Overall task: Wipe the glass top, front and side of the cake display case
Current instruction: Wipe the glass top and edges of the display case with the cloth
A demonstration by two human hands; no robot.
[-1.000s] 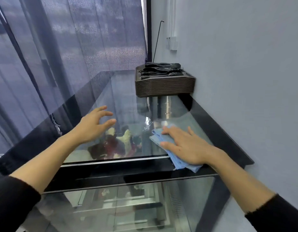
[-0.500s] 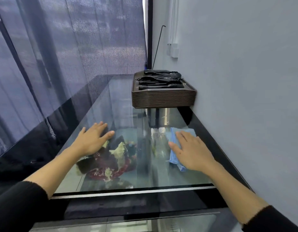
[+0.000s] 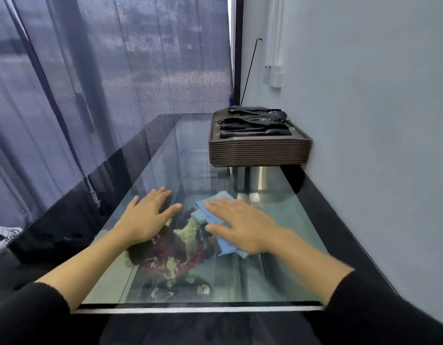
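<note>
The cake display case has a flat glass top with a black border. A folded blue cloth lies on the glass near its middle. My right hand presses flat on the cloth, fingers spread and pointing left and away. My left hand rests palm down on the bare glass just left of the cloth, fingers apart, holding nothing. Through the glass a red, white and dark cake shows below both hands.
A stack of brown trays with black utensils on top stands on the far right of the glass, against the grey wall. A sheer dark curtain hangs along the left side. A metal strip marks the near edge.
My right hand has slid the cloth from the right side of the glass leftward toward the middle. My left hand has settled flat on the glass. The view has tilted further over the top.
</note>
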